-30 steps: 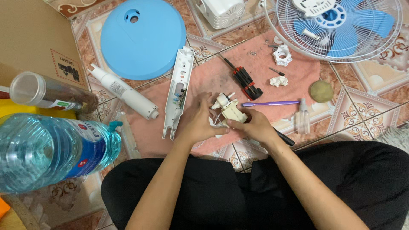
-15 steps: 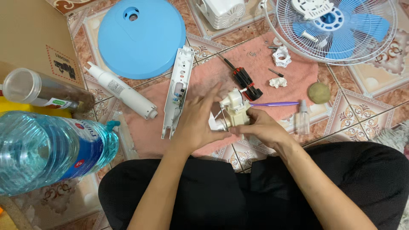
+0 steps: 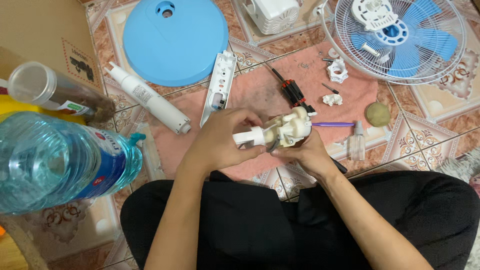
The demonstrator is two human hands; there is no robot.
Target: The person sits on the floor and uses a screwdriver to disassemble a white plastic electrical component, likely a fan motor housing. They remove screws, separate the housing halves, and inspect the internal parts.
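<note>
My left hand [image 3: 220, 142] and my right hand [image 3: 306, 152] both hold a white plastic fan motor assembly [image 3: 280, 131] above a pink cloth [image 3: 260, 92]. The left fingers wrap its narrow left end, and the right hand cups its bulkier right end from below. A dark cable hangs under the part. Just beyond it lie a red-and-black screwdriver [image 3: 292, 92] and a thin purple tool [image 3: 332, 124].
A blue round fan base [image 3: 175, 40], a white tube [image 3: 147, 100] and a long white cover [image 3: 219, 85] lie at the back left. The fan grille with blue blades [image 3: 400, 37] is back right. A large water bottle [image 3: 60, 160] stands near left. Small white parts [image 3: 336, 70], a spray bottle [image 3: 357, 142].
Both hands have raised the white assembly off the cloth and turned it sideways, so its long end now points left. The view has shifted slightly.
</note>
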